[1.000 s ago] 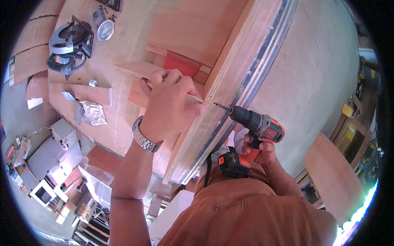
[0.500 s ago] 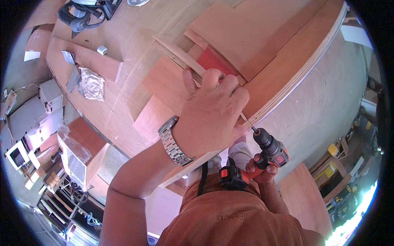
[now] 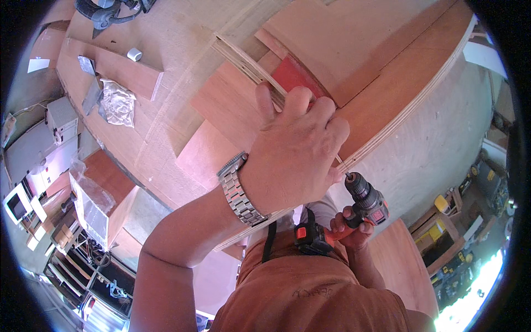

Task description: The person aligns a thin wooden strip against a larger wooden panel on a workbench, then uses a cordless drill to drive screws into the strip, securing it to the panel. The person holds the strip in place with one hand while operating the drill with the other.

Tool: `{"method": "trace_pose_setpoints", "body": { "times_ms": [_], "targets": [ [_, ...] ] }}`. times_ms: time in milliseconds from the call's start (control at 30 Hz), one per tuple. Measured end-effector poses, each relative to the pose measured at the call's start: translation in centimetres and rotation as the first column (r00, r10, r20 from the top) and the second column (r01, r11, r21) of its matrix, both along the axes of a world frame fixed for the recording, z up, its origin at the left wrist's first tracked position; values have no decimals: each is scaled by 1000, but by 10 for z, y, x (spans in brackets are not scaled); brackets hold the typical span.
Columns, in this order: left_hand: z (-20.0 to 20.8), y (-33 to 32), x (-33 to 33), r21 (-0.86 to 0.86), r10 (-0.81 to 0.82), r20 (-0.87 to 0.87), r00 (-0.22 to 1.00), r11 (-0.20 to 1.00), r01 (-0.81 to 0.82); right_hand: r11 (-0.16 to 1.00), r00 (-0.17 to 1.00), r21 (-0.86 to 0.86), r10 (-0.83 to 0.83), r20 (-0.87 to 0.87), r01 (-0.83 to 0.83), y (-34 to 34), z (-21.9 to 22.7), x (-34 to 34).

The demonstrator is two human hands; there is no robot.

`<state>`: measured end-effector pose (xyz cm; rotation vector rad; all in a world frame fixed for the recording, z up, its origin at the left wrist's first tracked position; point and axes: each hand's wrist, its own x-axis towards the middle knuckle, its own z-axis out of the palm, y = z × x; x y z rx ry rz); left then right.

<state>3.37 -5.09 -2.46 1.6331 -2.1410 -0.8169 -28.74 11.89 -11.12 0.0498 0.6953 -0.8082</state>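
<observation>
The drill [image 3: 369, 203] rests gripped inside the right hand [image 3: 355, 232].

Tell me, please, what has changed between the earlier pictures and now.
The right hand has moved the drill forward, bringing its chuck closer to the panel edge. The view has shifted, cutting off more of the circular saw. Nothing was let go: the left hand still holds the thin board.
</observation>
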Motion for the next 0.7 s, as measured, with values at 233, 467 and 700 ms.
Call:
{"method": "trace_pose_setpoints", "body": {
  "times_ms": [233, 467, 700],
  "targets": [
    [-1, 1, 0, -18, -12, 15, 1000, 1000, 12, 999, 999, -35, 32, 21, -31, -5, 4, 2],
    [-1, -2, 6, 64, -109, 74, 991, 993, 104, 998, 999, -70, 8, 49, -4, -3, 3, 0],
    [-7, -1, 2, -73, -97, 149, 984, 991, 109, 999, 998, -53, 1, -59, -5, 6, -4, -4]
  ]
}}
